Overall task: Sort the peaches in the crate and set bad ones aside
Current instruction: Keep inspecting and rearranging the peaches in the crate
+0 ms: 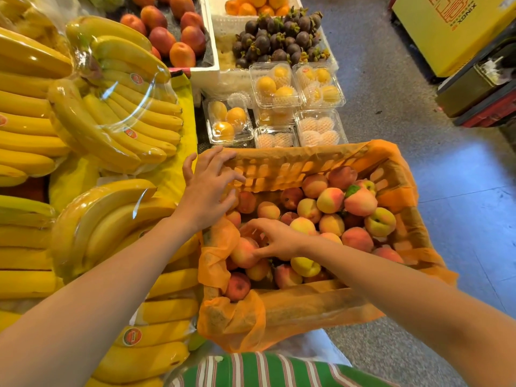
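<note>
Sorting looks barely begun: the right hand is closing on a pink-yellow peach inside the orange-lined plastic crate; the left hand is hovering, fingers spread; no rejects visible.

The crate sits under both hands, peaches heaped inside it, mostly to the right of the right hand. That hand rests on a peach near the crate's left wall. The left hand hangs over the far left corner. Left of both hands lie wrapped bananas. Beyond the hands, past the crate's far wall, stand clear fruit boxes, with mangosteens behind them.
</note>
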Action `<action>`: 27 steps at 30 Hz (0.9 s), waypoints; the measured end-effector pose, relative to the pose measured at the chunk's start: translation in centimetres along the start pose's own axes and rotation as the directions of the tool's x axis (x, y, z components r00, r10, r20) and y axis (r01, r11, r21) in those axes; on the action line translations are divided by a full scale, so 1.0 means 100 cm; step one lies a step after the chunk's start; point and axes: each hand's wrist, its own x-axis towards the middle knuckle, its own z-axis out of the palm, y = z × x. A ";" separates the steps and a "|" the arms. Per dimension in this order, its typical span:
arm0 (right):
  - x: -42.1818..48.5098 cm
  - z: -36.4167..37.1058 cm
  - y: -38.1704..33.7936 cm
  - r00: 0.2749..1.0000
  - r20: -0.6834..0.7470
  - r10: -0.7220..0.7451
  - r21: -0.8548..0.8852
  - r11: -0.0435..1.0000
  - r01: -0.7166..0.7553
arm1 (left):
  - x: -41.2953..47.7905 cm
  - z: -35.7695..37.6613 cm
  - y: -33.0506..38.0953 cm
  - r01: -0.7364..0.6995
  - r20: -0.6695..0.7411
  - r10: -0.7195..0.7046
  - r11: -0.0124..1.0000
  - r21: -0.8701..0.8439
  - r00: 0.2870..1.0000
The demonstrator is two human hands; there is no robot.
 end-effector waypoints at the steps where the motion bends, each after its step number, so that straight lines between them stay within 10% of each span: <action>1: -0.006 -0.007 0.003 1.000 -0.027 -0.008 0.011 1.000 0.008 | 0.003 -0.001 0.004 -0.058 0.010 0.058 0.998 0.005 0.998; 5: -0.037 -0.048 0.021 0.973 -0.229 0.014 0.023 1.000 -0.009 | 0.020 0.004 0.028 -0.219 0.204 0.250 0.962 -0.160 0.946; 13: -0.115 -0.114 0.086 0.805 -0.590 0.058 -0.294 0.913 -0.282 | 0.038 0.046 0.082 -0.068 0.484 0.255 0.926 -0.371 0.837; 27: -0.132 -0.107 0.118 0.830 -0.554 0.067 -0.176 0.965 -0.196 | 0.090 0.117 0.141 -0.060 0.418 0.141 0.978 -0.202 0.898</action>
